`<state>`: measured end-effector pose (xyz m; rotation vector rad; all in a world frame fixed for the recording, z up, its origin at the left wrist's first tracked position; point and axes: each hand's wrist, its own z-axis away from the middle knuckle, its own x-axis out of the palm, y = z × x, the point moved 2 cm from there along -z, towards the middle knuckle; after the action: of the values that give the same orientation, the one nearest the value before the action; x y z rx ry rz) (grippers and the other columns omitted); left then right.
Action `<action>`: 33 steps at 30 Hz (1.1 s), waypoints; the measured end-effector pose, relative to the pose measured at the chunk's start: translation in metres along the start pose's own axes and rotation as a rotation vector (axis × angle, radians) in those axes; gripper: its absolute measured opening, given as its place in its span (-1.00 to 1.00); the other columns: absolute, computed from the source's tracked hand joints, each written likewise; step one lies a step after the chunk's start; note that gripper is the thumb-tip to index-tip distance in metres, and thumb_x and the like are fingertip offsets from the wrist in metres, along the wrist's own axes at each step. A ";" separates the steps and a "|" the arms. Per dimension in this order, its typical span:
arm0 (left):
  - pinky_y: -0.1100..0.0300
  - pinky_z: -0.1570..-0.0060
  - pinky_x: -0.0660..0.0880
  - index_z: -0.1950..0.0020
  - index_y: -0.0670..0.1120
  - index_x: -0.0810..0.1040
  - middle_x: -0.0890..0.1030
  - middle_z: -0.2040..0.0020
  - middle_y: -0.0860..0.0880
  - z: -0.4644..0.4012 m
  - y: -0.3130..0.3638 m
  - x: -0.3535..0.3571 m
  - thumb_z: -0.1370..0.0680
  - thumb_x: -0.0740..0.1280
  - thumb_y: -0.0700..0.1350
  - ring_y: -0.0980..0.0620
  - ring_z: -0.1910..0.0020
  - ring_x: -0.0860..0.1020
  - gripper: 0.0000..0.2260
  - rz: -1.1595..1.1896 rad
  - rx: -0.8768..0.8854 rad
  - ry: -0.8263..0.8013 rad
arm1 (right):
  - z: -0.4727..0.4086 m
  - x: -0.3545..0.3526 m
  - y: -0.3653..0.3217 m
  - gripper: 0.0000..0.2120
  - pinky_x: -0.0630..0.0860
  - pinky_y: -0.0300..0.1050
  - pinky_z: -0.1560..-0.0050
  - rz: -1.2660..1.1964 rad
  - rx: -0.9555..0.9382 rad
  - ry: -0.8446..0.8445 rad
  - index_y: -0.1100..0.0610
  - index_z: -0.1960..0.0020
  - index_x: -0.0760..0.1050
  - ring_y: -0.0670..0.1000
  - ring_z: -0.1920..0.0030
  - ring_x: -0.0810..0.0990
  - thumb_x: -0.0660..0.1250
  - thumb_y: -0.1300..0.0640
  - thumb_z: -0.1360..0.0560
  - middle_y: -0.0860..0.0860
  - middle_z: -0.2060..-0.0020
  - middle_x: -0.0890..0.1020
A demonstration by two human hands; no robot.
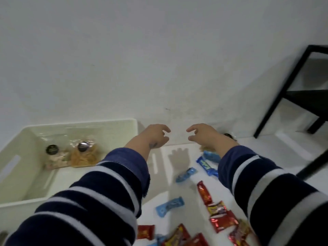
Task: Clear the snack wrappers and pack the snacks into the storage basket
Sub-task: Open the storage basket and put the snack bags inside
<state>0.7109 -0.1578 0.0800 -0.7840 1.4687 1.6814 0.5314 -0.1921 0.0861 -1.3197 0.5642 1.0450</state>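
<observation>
At far left, a white storage basket (124, 122) stands on the white surface against the wall. Inside it, at the far end, lie two clear bags side by side: a pale snack bag (55, 158) and an orange snack bag (85, 157), each bearing a round dark label.

The left hand (154, 136) is raised just right of the basket's far corner, fingers loosely curled and holding nothing. The right hand (204, 134) faces it close by, fingers likewise loosely curled and empty. Both arms wear dark sleeves with pale stripes.

On the white tabletop (292, 153) below and between the arms lie blue wrapped snacks: one (186, 174) near the centre, one (170, 206) nearer the camera, and another (206, 166) beside the right sleeve. Red wrapped snacks (205, 193) lie scattered toward the lower right, all outside the basket.

At far right stands a black frame (284, 91) beside the wall.
</observation>
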 end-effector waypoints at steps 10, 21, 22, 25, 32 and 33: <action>0.11 -0.26 0.34 -0.52 0.11 0.15 0.41 -0.36 -0.16 -0.109 0.074 0.160 -0.60 0.23 -0.06 -0.14 -0.32 0.42 -0.49 0.101 0.016 -0.006 | -0.057 -0.049 0.198 -0.62 0.42 -0.15 -0.18 -0.009 0.164 0.073 0.11 -0.34 0.45 0.13 -0.25 0.50 0.27 0.22 -0.52 0.10 -0.29 0.52; 0.11 -0.03 0.45 -0.49 0.28 0.12 0.44 -0.30 -0.01 -0.164 0.082 0.226 -0.56 0.20 -0.18 -0.06 -0.14 0.50 -0.41 0.173 -0.064 0.263 | -0.127 -0.012 0.261 -0.59 0.35 -0.25 -0.01 -0.378 0.132 0.213 -0.01 -0.25 0.49 0.04 -0.16 0.52 0.40 0.27 -0.46 0.02 -0.14 0.57; 0.12 -0.03 0.45 -0.48 0.27 0.16 0.47 -0.28 0.00 -0.165 0.084 0.225 -0.56 0.20 -0.21 -0.05 -0.12 0.51 -0.40 0.178 -0.072 0.289 | -0.127 -0.011 0.263 -0.59 0.36 -0.23 -0.01 -0.390 0.142 0.226 -0.02 -0.24 0.50 0.04 -0.13 0.52 0.40 0.27 -0.45 0.01 -0.09 0.56; 0.09 -0.02 0.51 -0.46 0.23 0.26 0.51 -0.26 0.02 -0.160 0.088 0.219 -0.54 0.17 -0.30 -0.02 -0.09 0.52 -0.41 0.222 -0.094 0.322 | -0.126 -0.010 0.266 -0.57 0.39 -0.20 0.06 -0.481 0.180 0.264 -0.04 -0.22 0.53 0.03 -0.06 0.53 0.40 0.32 -0.44 -0.02 0.03 0.51; 0.20 0.05 0.40 -0.48 0.16 0.26 0.53 -0.22 -0.02 -0.134 0.091 0.181 -0.56 0.16 -0.32 0.08 -0.03 0.44 -0.43 0.217 -0.028 0.352 | -0.099 -0.034 0.237 -0.52 0.42 -0.20 0.05 -0.580 0.127 0.357 0.00 -0.26 0.53 0.03 0.01 0.54 0.39 0.38 -0.43 -0.06 0.19 0.51; 0.22 0.05 0.37 -0.48 0.17 0.25 0.54 -0.22 -0.02 -0.127 0.092 0.169 -0.56 0.16 -0.31 0.08 -0.02 0.44 -0.44 0.220 -0.016 0.363 | -0.093 -0.041 0.228 -0.52 0.42 -0.21 0.04 -0.584 0.110 0.373 0.00 -0.27 0.53 0.04 -0.01 0.55 0.38 0.38 -0.43 -0.08 0.20 0.50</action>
<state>0.5401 -0.2640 -0.0332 -1.0070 1.8482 1.7796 0.3366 -0.3115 -0.0143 -1.4682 0.4584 0.2875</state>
